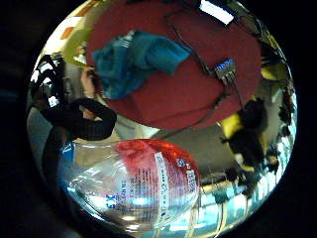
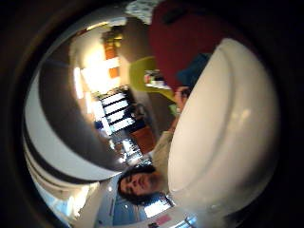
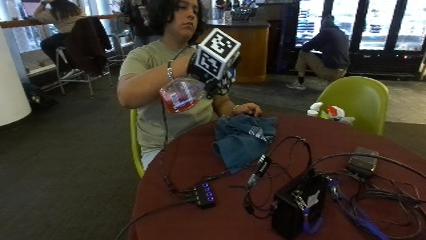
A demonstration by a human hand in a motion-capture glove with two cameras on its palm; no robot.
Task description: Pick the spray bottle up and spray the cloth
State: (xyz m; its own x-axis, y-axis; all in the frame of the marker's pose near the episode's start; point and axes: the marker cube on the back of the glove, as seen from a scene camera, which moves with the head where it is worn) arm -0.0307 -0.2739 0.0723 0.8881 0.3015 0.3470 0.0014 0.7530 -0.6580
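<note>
Round and dark red, the table [image 3: 200, 220] stands in a cafe-like room with a grey floor and glass doors behind. On it, at the edge nearest the seated person, lies a crumpled blue cloth [image 3: 243, 137]; the palm view from the little-finger side shows the same cloth [image 1: 131, 62] bunched on the red top. The person's bare left hand [image 3: 246, 108] rests at the cloth's far edge, touching it.

Above and beyond the cloth, well clear of the table, the gloved right hand [image 3: 210, 70] is raised to chest height and grasps the spray bottle [image 3: 181, 94], a clear bottle holding red liquid, tilted with its body hanging toward the person's forearm. The bottle's labelled body [image 1: 143, 186] fills much of the little-finger palm view, and its white head [image 2: 223, 128] fills much of the thumb-side view.

Further from the cloth, a small USB hub with blue lights [image 3: 204, 194] lies among black cables, beside a black box [image 3: 296, 205]. Behind the table stands a lime green chair [image 3: 356, 100], with another spray bottle [image 3: 327, 111] in front of it.
</note>
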